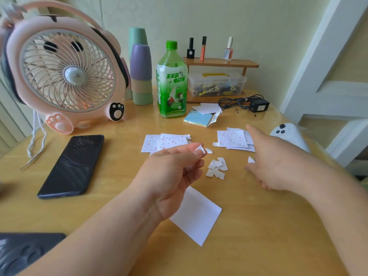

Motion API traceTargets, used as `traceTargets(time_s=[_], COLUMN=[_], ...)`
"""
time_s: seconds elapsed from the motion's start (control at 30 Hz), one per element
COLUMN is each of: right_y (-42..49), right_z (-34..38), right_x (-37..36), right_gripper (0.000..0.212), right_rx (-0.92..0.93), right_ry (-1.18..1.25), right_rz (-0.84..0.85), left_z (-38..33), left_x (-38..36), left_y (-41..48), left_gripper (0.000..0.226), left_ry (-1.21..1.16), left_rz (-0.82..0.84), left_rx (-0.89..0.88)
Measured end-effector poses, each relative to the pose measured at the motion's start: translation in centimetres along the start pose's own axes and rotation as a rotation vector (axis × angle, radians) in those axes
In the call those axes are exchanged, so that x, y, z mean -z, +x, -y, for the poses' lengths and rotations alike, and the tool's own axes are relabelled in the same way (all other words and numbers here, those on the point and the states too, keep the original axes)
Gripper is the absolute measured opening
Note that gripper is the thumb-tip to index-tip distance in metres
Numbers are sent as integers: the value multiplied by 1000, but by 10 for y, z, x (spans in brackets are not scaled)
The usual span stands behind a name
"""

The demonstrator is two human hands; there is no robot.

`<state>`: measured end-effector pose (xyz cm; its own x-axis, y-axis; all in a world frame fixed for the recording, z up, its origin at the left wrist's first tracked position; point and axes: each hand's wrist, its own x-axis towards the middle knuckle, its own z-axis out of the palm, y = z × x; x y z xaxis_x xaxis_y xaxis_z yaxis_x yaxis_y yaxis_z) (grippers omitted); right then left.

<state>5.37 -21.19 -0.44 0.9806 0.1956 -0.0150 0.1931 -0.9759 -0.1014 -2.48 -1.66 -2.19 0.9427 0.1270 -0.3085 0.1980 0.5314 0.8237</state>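
Paper scrap (199, 150) is pinched in the fingers of the left hand (171, 176), held above the bench (119, 156), with a plain white sheet (199, 222) lying beneath the wrist. Just beyond, I see a small heap of scraps (217, 168). Right hand (278, 162): index straight, other fingers loose, holding nothing, reaching over the right patterned stack (232, 138). Left patterned stack (159, 143) opposite; green bottle (172, 82) behind.
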Motion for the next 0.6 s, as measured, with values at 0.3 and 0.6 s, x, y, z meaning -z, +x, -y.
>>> traceTargets(time_s=[0.3, 0.6], right_y=[-7, -39], right_z=[1, 39], right_x=[4, 11], right_gripper=[70, 24], right_rx=[-1, 258], right_ry=[-71, 955], right_rz=[59, -195], left_z=[-2, 6], left_x=[0, -2], left_y=[1, -4], left_gripper=[13, 56], left_ry=[-36, 57], left_rz=[-6, 188], left_rx=[-47, -207])
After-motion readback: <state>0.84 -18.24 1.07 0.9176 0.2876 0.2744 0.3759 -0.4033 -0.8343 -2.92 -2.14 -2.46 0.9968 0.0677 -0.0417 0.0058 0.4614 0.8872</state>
